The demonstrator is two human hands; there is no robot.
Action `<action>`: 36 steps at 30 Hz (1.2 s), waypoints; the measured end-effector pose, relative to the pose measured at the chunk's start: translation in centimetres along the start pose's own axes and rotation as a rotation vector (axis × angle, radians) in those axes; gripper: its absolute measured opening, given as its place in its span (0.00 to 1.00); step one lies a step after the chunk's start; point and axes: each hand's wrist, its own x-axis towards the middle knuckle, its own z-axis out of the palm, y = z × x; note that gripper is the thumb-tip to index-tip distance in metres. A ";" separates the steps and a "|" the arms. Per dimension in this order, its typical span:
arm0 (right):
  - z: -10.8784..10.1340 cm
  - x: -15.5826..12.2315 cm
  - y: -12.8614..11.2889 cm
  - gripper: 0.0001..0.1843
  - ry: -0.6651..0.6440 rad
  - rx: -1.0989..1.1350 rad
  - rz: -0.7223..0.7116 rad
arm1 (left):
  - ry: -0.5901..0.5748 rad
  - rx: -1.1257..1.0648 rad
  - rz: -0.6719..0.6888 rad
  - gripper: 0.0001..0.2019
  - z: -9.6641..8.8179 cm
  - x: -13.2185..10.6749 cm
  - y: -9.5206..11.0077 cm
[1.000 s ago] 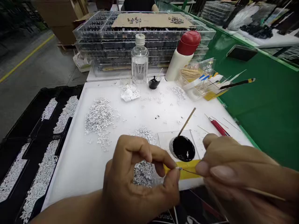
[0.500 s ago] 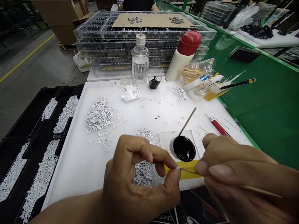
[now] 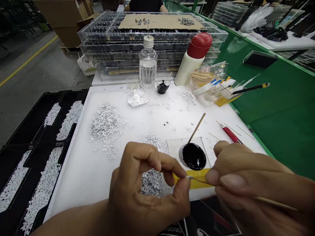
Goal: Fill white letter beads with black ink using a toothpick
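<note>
Black liquid (image 3: pixel 194 157) fills the cup (image 3: pixel 181 154); nearer than the cup, the left hand (image 3: pixel 150 193) pinches a tiny white piece (image 3: pixel 189 177) between thumb and forefinger, while the right hand (image 3: pixel 246 177) grips a thin stick (image 3: pixel 199 180), tip at the piece. Doing this well likely wants a still pinch and light, sparing touches. Nearer than the cup too, part-hidden lettering (image 3: pixel 174 229) seemingly reads ORIGE.

Just below the near edge of the white tabletop (image 3: pixel 81 183), a black printed surface (image 3: pixel 204 213) bears white capitals (image 3: pixel 174 228) that seem to read "ORIGE", the ending unclear. Smaller print beside them is illegible.
</note>
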 end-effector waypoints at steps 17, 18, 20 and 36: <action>0.4 0.3 0.7 0.20 0.035 0.009 -0.132 | -0.004 0.007 0.009 0.23 0.0 0.0 -0.2; 0.5 0.2 0.7 0.21 0.040 0.021 -0.183 | -0.006 0.007 0.009 0.23 -0.1 0.0 -0.2; 0.5 0.0 0.4 0.20 0.106 -0.012 -0.084 | -0.011 0.008 0.007 0.23 -0.1 -0.1 -0.2; 0.2 -0.3 0.0 0.19 0.064 0.029 0.022 | 0.008 -0.015 0.015 0.23 0.1 0.0 -0.1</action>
